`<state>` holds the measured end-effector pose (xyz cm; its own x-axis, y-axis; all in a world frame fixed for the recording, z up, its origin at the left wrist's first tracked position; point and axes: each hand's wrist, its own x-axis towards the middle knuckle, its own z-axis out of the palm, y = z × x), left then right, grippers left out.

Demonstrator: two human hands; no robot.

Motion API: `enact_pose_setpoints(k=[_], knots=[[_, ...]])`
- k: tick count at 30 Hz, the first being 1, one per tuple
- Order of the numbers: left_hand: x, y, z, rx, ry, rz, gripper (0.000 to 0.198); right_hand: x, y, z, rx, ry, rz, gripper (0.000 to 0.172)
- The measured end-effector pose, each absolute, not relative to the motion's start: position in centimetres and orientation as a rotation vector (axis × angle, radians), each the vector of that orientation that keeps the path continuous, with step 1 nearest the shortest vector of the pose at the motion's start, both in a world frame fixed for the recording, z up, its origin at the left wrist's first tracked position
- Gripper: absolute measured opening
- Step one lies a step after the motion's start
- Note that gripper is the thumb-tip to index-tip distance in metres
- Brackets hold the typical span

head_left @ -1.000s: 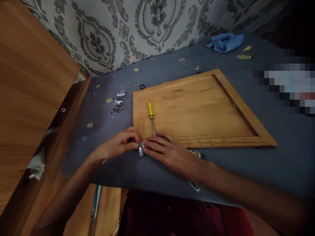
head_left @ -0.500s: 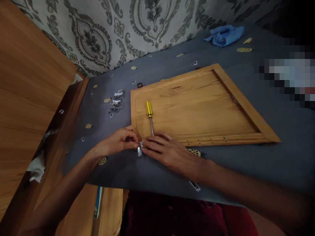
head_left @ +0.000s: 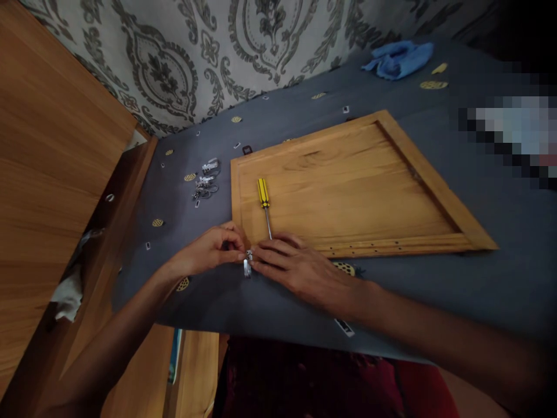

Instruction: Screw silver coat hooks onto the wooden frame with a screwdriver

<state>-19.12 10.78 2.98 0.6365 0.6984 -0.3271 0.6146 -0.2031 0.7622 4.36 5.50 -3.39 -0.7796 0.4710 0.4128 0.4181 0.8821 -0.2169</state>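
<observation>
A wooden cabinet door (head_left: 331,191) lies flat with its recessed face up. A metal hinge (head_left: 248,266) sits at its near left corner and sticks out past the edge. My left hand (head_left: 220,247) is closed, thumb and forefinger pinched at the hinge's left side. From the right, my right hand (head_left: 300,267) lies over the door's near edge with fingers stretched out, fingertips touching the hinge; its thumb is hidden. A yellow-handled screwdriver (head_left: 263,194) rests on the door, its tip close behind my right fingers.
Several loose metal hinges (head_left: 206,180) lie left of the door on the grey patterned cloth (head_left: 174,203). A blue cloth (head_left: 398,60) is crumpled at the back right. Wooden furniture (head_left: 56,145) stands along the left, and a patterned curtain (head_left: 209,52) hangs behind.
</observation>
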Motion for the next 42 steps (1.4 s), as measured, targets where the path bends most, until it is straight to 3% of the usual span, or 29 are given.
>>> enact_pose_setpoints(k=[42], knots=[[-19.6, 9.7, 2.9, 1.749, 1.032, 0.274, 0.017, 4.3, 5.6, -4.1, -0.622, -2.537, 0.057, 0.029]])
